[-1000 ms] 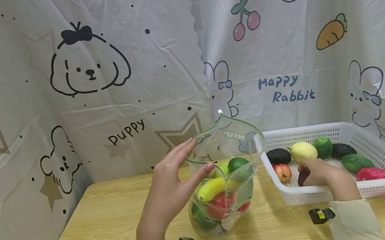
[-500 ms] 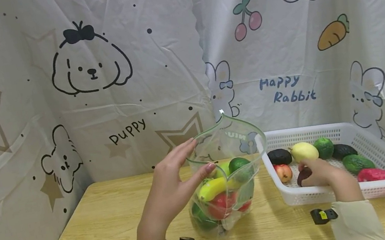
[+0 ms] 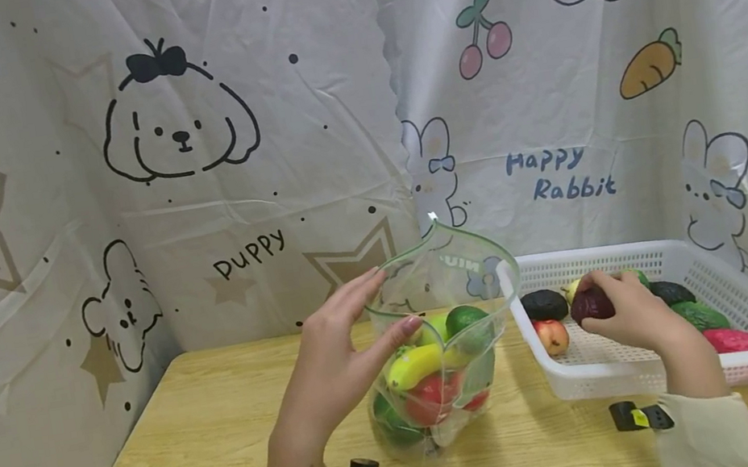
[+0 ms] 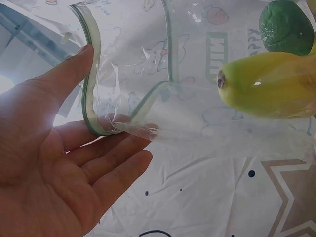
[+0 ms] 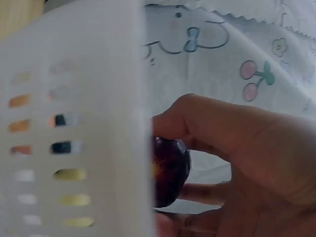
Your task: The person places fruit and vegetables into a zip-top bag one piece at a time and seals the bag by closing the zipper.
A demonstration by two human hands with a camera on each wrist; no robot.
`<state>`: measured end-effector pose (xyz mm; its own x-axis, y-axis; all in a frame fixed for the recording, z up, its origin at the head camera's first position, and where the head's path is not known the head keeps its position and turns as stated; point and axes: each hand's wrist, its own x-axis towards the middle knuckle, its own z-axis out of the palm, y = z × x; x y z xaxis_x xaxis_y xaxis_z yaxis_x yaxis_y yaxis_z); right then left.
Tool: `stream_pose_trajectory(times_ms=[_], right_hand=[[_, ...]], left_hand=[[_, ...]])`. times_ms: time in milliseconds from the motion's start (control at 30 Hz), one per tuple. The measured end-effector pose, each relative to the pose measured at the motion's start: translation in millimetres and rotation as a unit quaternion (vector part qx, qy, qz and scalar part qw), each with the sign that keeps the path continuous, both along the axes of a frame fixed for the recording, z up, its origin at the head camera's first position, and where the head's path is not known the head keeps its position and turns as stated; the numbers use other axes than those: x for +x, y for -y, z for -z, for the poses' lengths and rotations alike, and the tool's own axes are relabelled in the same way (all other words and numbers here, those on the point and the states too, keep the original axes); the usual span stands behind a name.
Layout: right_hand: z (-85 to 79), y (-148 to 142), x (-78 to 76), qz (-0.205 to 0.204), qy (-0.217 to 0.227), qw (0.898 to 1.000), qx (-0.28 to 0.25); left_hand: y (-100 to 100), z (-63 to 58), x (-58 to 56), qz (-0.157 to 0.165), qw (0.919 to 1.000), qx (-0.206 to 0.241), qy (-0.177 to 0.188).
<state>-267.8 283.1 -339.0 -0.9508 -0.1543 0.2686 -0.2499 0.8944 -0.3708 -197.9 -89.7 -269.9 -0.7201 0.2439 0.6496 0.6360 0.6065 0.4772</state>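
A clear zip bag (image 3: 433,269) with a green-edged mouth stands on the table, filled with fruit and vegetables. Inside it a banana (image 3: 413,368), a red fruit (image 3: 431,400) and a green fruit (image 3: 467,325) show. My left hand (image 3: 330,355) is at the bag's mouth, thumb and straight fingers spread against the green rim (image 4: 90,106). Above the white basket (image 3: 591,375), my right hand (image 3: 640,314) grips a dark purple round fruit (image 3: 591,304) between thumb and fingers. In the right wrist view the basket wall (image 5: 74,148) covers part of this purple fruit (image 5: 170,173).
Still in the basket are a black avocado (image 3: 544,305), a peach-coloured fruit (image 3: 552,337), a green fruit (image 3: 701,315) and a pink-red item (image 3: 734,340). A printed curtain (image 3: 228,240) hangs behind and beside the wooden table (image 3: 182,460).
My right hand has lifted the purple fruit from the basket floor, now overlapping the pale yellow fruit behind. My left hand has stayed at the bag's mouth.
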Motion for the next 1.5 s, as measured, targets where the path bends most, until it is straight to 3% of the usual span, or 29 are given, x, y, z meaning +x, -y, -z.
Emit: stream_pose_trajectory(times_ms=[167,300,500,600,733,1067,1500], right_hand=[[-21.4,13,11.9,0.018,-0.061,0.997,-0.042],[-38.4,26,23.8,0.04,-0.129,0.987,-0.086],[-60.6,50,41.2,0.044,-0.267,0.949,-0.163],[-68.6,64,49.5,0.022,-0.328,0.926,-0.186],[-74.0,83,59.2,-0.021,-0.382,0.904,-0.19],[-73.3,127,72.7,-0.109,-0.399,0.892,-0.183],[-79.2,141,82.0,-0.126,-0.401,0.888,-0.188]], left_hand=[[-1,0.0,-0.2,-0.002,1.0,-0.002,-0.001],[-1,0.0,-0.2,-0.002,1.0,-0.002,0.0],[-1,0.6,-0.3,0.001,1.0,0.0,0.002],[-2,0.7,-0.4,0.002,1.0,0.0,0.002],[-2,0.8,-0.4,0.005,1.0,0.001,0.002],[-2,0.6,0.0,0.005,1.0,0.0,0.008],[-1,-0.2,0.4,0.004,1.0,-0.004,-0.004]])
